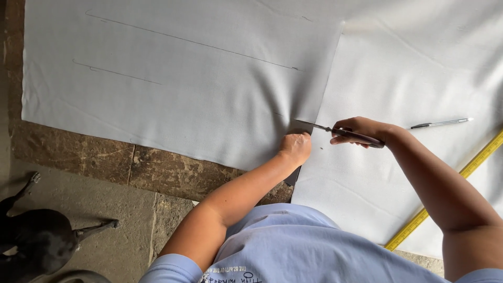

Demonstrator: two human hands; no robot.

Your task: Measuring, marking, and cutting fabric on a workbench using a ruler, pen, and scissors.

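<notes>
A large sheet of white fabric [183, 89] lies spread on a rough wooden table [105, 160], with thin pen lines drawn across it. My right hand [359, 131] grips scissors [335, 131] with dark handles; their blades point left into a cut that runs up through the cloth. My left hand [296, 147] is closed and presses the fabric down right beside the blade tips, at the edge of the cut. The piece to the right of the cut [398, 73] lies flat and slightly apart from the left piece.
A silver pen [440, 123] rests on the cloth to the right of my right hand. A yellow measuring tape [445, 194] runs diagonally under my right forearm. A dark dog [36, 236] stands on the concrete floor at lower left.
</notes>
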